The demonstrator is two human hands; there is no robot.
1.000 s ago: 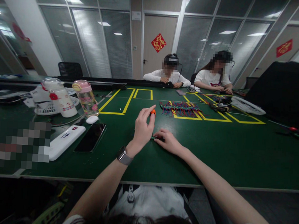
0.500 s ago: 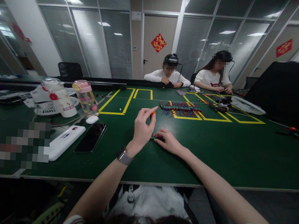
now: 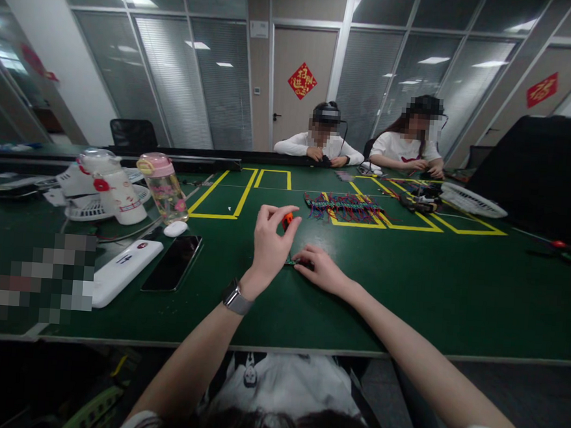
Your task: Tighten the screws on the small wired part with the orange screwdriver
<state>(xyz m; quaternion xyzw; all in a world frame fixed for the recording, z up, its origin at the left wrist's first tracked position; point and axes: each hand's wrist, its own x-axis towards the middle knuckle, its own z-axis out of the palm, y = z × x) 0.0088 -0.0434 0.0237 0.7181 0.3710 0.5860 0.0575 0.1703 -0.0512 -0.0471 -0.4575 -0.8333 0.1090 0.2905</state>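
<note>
My left hand (image 3: 272,239), with a watch on its wrist, is raised over the green table. Its fingers curl round the orange and black handle of a screwdriver (image 3: 287,222); most of the tool is hidden by the hand. Directly below lies a small green circuit board (image 3: 290,262), partly covered by both hands. Resting on the table, my right hand (image 3: 321,269) has its fingertips closed on the board's right edge.
Beyond my hands lies a pile of small boards with red and blue wires (image 3: 347,208) by yellow tape outlines. A phone (image 3: 173,263), a white power bank (image 3: 127,273) and a pink-lidded bottle (image 3: 163,186) stand left. Two people sit across the table.
The thumb and index finger of my left hand have shifted round the screwdriver handle, and more of its orange part shows. My right hand keeps its place at the board.
</note>
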